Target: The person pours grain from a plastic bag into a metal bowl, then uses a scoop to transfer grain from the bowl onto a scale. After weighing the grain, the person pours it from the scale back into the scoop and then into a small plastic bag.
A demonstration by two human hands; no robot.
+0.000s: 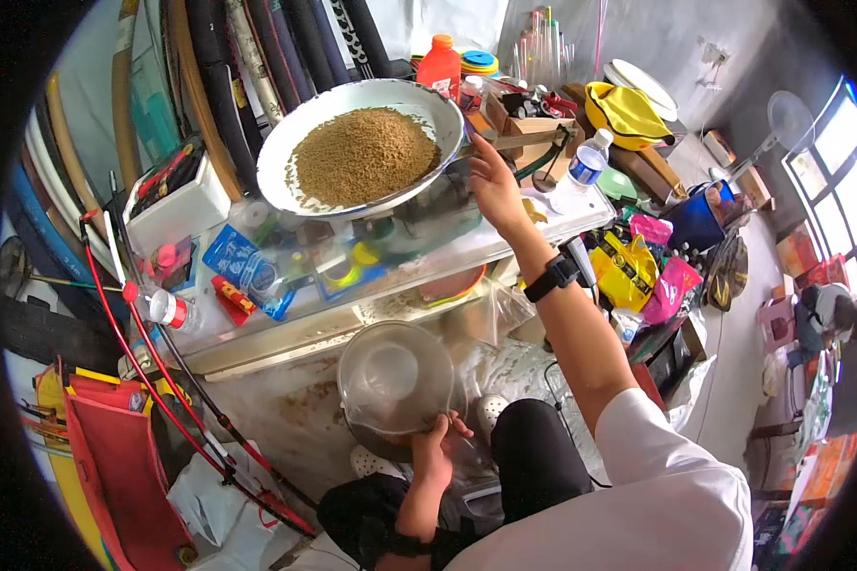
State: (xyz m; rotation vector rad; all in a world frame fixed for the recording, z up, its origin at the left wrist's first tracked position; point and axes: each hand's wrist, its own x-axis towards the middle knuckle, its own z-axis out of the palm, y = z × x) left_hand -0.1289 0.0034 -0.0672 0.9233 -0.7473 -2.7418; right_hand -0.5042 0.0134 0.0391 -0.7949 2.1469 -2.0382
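Observation:
A wide white enamel basin (pixel 271 171) with a dark rim holds a heap of brown granules (pixel 362 157), over the glass-topped table. At its right edge is my right hand (pixel 493 183), fingers bent at the rim and a black watch on the wrist. Low in front of me, between my knees, is a translucent plastic bowl (pixel 390 366). My left hand (pixel 435 447) grips the near rim of this bowl, thumb uppermost. Nothing but haze and faint reflections shows inside the bowl.
A water bottle (pixel 588 160), an orange bottle (pixel 439 67) and a yellow bag (pixel 628 114) crowd the table's back right. Blue packets (pixel 248 266) lie at the front left. Red poles (pixel 152 381) lean beside the table, and shopping bags (pixel 628 271) are heaped at right.

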